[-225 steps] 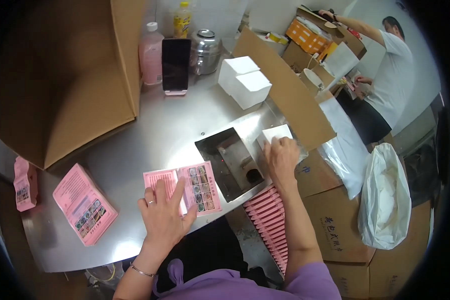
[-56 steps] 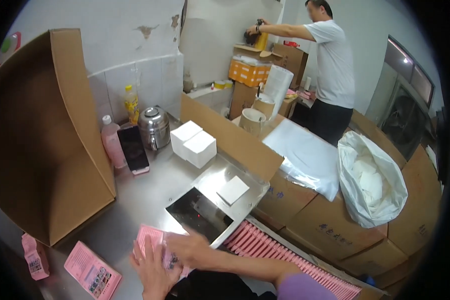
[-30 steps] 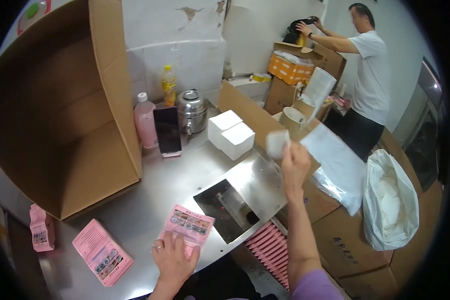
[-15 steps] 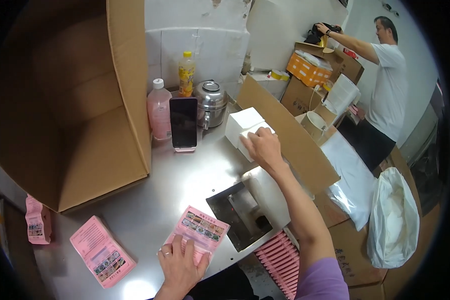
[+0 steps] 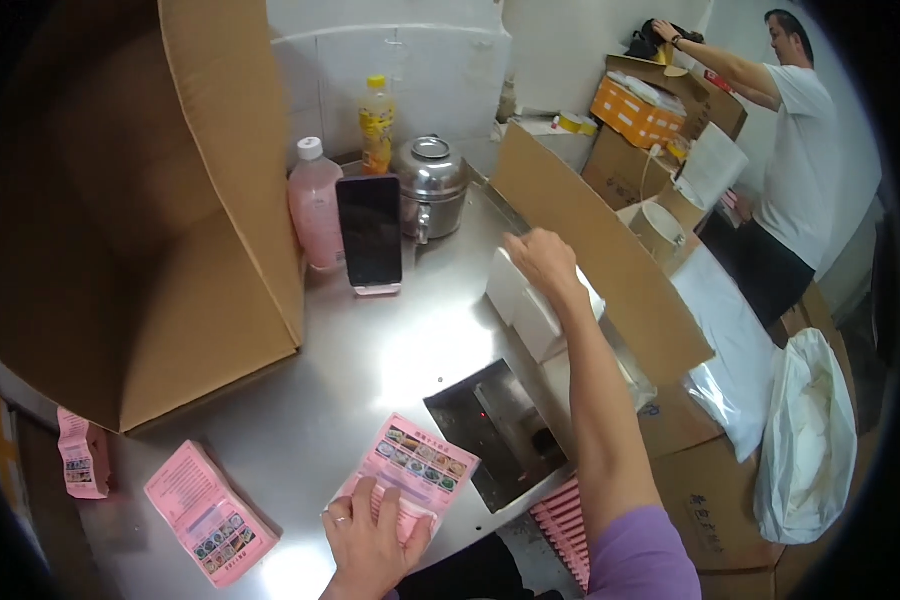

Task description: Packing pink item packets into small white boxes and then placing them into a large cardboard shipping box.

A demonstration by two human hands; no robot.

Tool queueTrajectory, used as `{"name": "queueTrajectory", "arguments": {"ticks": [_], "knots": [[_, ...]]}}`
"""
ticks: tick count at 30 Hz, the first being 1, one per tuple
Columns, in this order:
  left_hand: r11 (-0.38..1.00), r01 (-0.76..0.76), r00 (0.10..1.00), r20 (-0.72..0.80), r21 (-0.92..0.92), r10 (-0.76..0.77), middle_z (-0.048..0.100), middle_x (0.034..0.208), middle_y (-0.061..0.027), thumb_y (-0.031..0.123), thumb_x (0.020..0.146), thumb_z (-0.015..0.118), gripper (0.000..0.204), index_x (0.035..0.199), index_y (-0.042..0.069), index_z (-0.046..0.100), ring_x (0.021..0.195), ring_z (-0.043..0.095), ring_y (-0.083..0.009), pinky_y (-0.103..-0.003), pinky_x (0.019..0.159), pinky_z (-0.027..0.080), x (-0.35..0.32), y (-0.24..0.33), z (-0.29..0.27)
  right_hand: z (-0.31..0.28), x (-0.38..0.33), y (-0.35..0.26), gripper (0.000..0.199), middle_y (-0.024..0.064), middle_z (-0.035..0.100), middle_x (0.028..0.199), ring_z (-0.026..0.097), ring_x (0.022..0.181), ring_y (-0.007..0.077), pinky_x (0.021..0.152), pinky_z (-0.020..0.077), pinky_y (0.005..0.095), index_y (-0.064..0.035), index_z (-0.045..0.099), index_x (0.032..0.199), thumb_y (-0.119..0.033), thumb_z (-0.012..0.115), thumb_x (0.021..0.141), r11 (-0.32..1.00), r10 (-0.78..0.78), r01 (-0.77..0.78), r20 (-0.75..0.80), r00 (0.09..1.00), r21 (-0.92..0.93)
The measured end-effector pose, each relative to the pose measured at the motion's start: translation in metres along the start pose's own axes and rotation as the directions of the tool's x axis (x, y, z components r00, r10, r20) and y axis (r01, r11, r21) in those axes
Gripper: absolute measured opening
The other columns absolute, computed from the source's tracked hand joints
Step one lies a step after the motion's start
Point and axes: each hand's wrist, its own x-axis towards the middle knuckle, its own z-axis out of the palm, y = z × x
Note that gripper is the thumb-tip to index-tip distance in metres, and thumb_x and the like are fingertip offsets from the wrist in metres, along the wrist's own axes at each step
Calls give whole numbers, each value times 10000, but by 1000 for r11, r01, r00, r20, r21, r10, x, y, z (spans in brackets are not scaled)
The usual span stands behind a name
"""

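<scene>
My left hand [image 5: 375,528], with a ring on one finger, grips a pink printed packet [image 5: 420,458] near the table's front edge. Its fingers are bent over the lower half, the thumb at the right side. Farther off on the right, my right hand [image 5: 545,262] is closed over the far end of white rectangular blocks [image 5: 536,328]; its fingertips are partly hidden. The blocks lie beside a dark rectangular opening [image 5: 495,435] in the metal table. Another stack of pink printed packets [image 5: 212,512] lies left of my left hand.
A large open carton [image 5: 210,320] stands at left, a cardboard flap [image 5: 600,240] at right. Behind are a phone [image 5: 370,232] on a stand, a pink bottle [image 5: 317,205], a yellow bottle [image 5: 377,125] and a steel pot [image 5: 430,190]. A person [image 5: 805,170] stands at far right.
My right hand has moved from the near top of the white blocks to their far end, and the blocks sit closer to the opening. My left hand stays on the pink packet. The view has shifted slightly.
</scene>
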Motion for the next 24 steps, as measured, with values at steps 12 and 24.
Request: {"name": "queueTrajectory", "arguments": {"ticks": [12,24], "knots": [[994,-90,995,-37,62,93,530,1212,-172,372,773,721,460,1094,52,643,967,471,-348,-461,848,390,-7,-10,9,-79,-150,18,292,197,695,1093,634,1035,336,890,488,430,-5,709,1079,-218,699,880,896,-337,436,-504,795,88],[986,-57,997,-38,156,64,528,1166,-150,513,772,734,545,1064,61,650,961,452,-337,-457,817,342,-4,-5,8,-42,-191,26,178,120,582,834,560,863,297,739,428,429,-26,714,838,-177,644,901,962,-273,236,-419,866,-139]]}}
